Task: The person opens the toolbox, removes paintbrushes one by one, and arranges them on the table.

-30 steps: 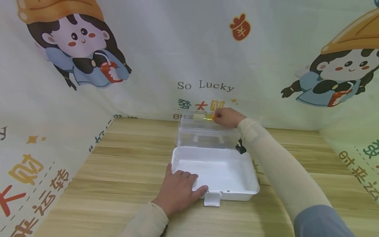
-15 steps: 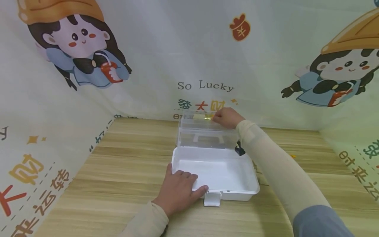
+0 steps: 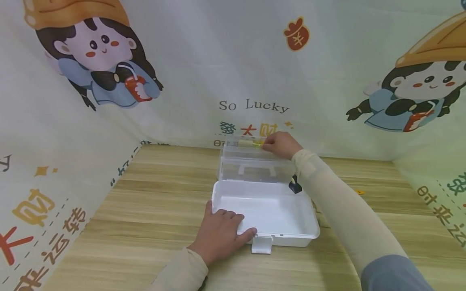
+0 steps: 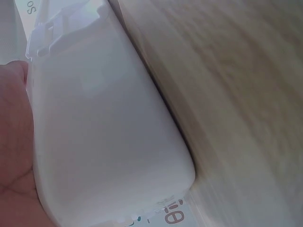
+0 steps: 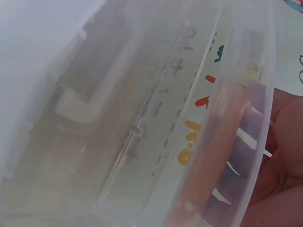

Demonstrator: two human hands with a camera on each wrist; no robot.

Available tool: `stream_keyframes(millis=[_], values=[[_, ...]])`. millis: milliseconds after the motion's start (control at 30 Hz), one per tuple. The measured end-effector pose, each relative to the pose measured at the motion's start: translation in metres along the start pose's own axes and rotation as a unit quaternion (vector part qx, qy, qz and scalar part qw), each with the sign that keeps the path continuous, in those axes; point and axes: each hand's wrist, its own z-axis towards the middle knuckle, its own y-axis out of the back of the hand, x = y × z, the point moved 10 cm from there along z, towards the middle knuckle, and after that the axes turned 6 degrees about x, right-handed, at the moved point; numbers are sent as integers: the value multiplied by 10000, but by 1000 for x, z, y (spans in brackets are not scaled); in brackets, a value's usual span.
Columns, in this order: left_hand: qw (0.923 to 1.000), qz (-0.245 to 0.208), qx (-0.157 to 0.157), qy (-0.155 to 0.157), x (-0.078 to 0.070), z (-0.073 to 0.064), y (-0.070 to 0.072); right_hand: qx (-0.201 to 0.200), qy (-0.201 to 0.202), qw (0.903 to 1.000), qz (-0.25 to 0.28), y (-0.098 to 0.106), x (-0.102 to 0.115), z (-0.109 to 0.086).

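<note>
In the head view, a white plastic storage box (image 3: 265,210) stands open, its clear lid (image 3: 233,169) tipped back at the far side. My left hand (image 3: 220,236) holds the box's near left corner, fingers over the rim and thumb along the front edge. At the far edge of the lid, my right hand (image 3: 281,144) pinches a paintbrush with pale bristles (image 3: 245,143) and a gold ferrule. Through the clear plastic in the right wrist view, the brush's orange handle (image 5: 213,156) lies against my fingers. The left wrist view shows the box's outer wall (image 4: 104,123).
A white latch (image 3: 261,245) hangs at the box's front. Right of my right sleeve, a small orange piece (image 3: 359,192) lies on the wooden table (image 3: 153,194). Printed cloth (image 3: 189,72) rises closely behind the lid. A black piece (image 3: 295,185) hangs below my right cuff.
My right forearm has shifted slightly, showing more of the small orange piece on the table. My right hand stays on the paintbrush at the lid; the left hand has not moved.
</note>
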Motion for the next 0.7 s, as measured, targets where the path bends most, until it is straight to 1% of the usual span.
stream_keyframes(millis=[167, 500, 700], values=[[10000, 20, -23, -3, 0, 0, 0, -88, 61, 9999, -15, 2, 1, -3], [10000, 2, 41, 33, 0, 0, 0, 13, -18, 9998, 205, -2, -6, 0], [10000, 15, 42, 43, 0, 0, 0, 73, 5, 9995, 301, -3, -6, 0]])
